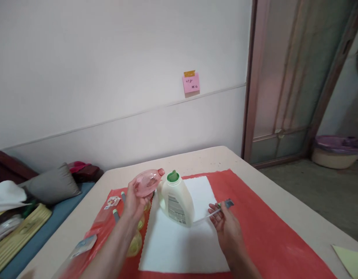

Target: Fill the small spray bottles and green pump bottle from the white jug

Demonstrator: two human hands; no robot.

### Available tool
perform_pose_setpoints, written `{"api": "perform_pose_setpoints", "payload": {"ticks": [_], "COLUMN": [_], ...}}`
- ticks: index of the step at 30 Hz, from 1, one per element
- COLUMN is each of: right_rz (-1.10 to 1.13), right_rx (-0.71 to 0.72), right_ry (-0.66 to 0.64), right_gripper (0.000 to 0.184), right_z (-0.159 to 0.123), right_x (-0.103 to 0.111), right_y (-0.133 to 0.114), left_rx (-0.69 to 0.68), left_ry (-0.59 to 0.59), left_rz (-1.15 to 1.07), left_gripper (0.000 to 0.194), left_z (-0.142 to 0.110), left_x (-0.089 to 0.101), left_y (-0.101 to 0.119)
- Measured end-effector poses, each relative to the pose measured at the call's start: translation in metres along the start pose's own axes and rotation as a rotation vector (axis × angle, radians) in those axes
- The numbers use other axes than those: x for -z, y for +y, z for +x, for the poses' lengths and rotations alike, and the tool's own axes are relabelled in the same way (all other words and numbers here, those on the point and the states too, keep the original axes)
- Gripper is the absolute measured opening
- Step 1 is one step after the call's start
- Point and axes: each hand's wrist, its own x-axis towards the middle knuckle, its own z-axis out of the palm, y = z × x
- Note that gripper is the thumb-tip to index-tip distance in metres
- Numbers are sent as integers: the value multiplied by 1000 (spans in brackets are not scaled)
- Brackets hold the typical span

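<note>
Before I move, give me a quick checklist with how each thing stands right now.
1. Left grip has the pink bottle: ok.
2. Right grip has the thin clear tube: ok.
3. White jug standing on the white mat: ok.
4. Green spout uncovered: ok.
5. Bottle neck clear of the jug: cannot tell; they look close.
6. A spare grip: not ok, both are occupied.

Soft, muted light meets the wall [123,58] beyond the left hand [135,203] and the right hand [227,223], with a faint shadow on the white sheet [181,250] between them. Glints mark the left hand's pink bottle [145,183]; right of the right hand, wide-angle distortion tilts the door [283,77].
</note>
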Motion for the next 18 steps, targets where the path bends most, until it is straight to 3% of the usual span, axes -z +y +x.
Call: {"api": "perform_pose_setpoints", "payload": {"ticks": [10, 18], "right_rz": [19, 25], "right_rx": [-5, 9], "right_ry": [-15, -26], "right_gripper": [41, 40], "right_z": [1, 0], "right_x": [3, 3], "right_y": [-1, -2], "left_rx": [-10, -171], "left_ry": [18, -23], "left_rz": [128, 316], "left_gripper": [31, 45], "left_z": [30, 43], "left_x": [-18, -31], "left_y": [2, 19]}}
